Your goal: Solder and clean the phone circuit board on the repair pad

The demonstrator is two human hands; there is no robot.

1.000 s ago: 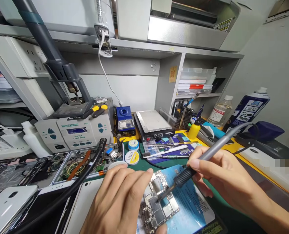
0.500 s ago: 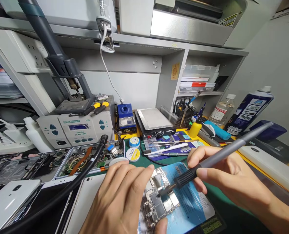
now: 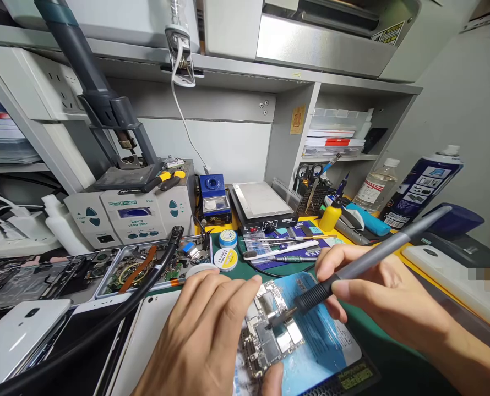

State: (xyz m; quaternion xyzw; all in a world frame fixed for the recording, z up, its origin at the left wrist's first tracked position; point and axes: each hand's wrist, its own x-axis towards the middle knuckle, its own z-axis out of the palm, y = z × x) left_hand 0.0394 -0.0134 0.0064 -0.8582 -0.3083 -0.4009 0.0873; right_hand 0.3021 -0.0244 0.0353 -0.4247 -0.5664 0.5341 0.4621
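A phone circuit board (image 3: pixel 266 342) with silver shields and dark chips lies on a blue printed packet (image 3: pixel 311 330). My left hand (image 3: pixel 203 330) grips the board along its left side, with the thumb at the lower edge and a fingertip near the top. My right hand (image 3: pixel 377 286) closes around a craft knife (image 3: pixel 369 256) with a grey handle and a black ribbed grip. The narrow metal blade slants down to the left onto the middle of the board, next to the bright shields. Whether its very tip touches a chip is too small to tell.
Behind my hands are round tins (image 3: pixel 226 259), a toothbrush (image 3: pixel 282 250) and a heating plate (image 3: pixel 261 201). A black hose (image 3: pixel 137 305) crosses phones (image 3: pixel 26 341) at left, near the rework station (image 3: pixel 133 217). At right stand a yellow bottle (image 3: pixel 331 215) and a spray can (image 3: pixel 422 187).
The knife's handle end has shifted slightly left, and its blade still rests at about the same spot on the board. My left hand keeps its hold.
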